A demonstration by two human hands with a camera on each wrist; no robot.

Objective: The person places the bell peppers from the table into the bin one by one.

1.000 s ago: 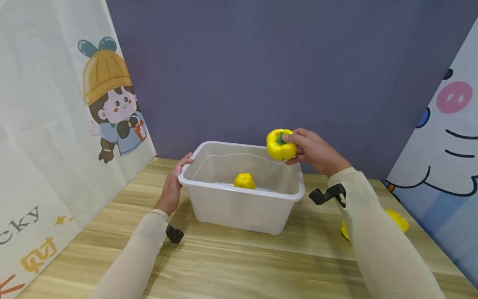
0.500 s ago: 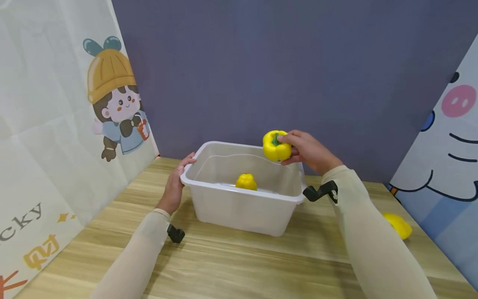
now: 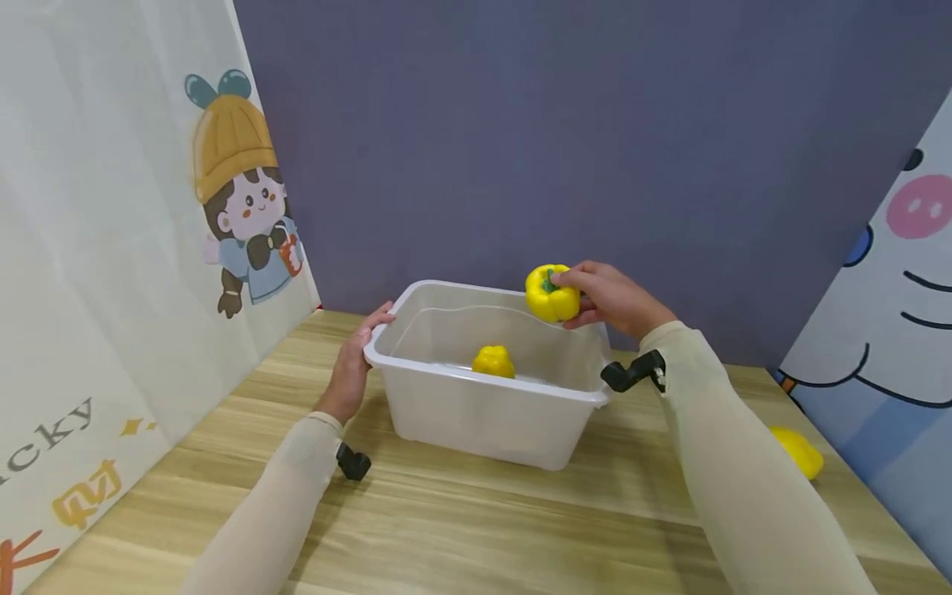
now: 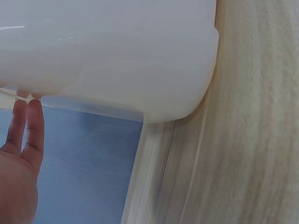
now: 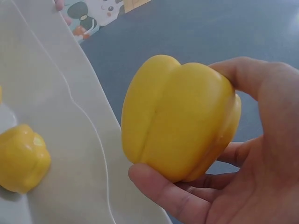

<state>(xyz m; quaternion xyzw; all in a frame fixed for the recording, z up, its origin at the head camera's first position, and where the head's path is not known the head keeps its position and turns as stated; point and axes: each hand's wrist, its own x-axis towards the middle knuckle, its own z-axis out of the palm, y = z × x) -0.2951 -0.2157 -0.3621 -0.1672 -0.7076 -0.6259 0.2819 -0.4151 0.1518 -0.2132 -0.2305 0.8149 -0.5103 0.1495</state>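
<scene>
My right hand (image 3: 613, 297) holds a yellow bell pepper (image 3: 552, 294) with a green stem over the back right rim of a whitish plastic bin (image 3: 483, 421). In the right wrist view the fingers and thumb wrap the bell pepper (image 5: 177, 119), its lobed side toward the camera. My left hand (image 3: 349, 368) grips the bin's left rim; in the left wrist view two fingers (image 4: 35, 130) reach up to the rim's underside. Inside the bin lies another yellow pepper (image 3: 493, 361). A yellow sliver (image 5: 1, 94) also shows at the right wrist view's left edge.
The bin stands on a wood-grain table (image 3: 461, 529) before a grey-blue backdrop (image 3: 521, 140). At the right, a yellow object (image 3: 799, 453) lies on the table, partly hidden by my right forearm. Cartoon-printed sheets (image 3: 97, 207) flank both sides.
My right hand with the bell pepper has moved slightly left and a little down over the bin. The view has shifted slightly. My left hand stays at the rim.
</scene>
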